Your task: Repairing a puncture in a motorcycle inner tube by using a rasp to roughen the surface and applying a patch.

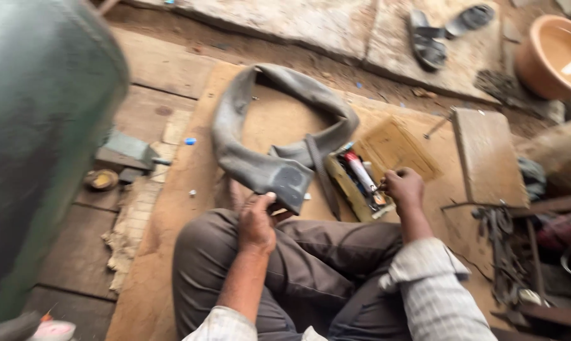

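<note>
A deflated grey rubber inner tube (279,120) lies looped on a brown board (171,208) in front of my crossed legs. A square rubber patch area (290,183) shows on its near fold. My left hand (257,221) pinches the tube's near edge just below that patch. My right hand (404,187) reaches into a small open wooden box (386,151) holding a tube-shaped container and small tools; its fingers are closed at the box's near end, and what they grip is hidden.
A large dark green cylinder (39,139) fills the left side. A flat wooden block (487,155) lies right of the box, metal tools (503,252) further right. Sandals (437,31) and an orange basin (554,53) sit at the back.
</note>
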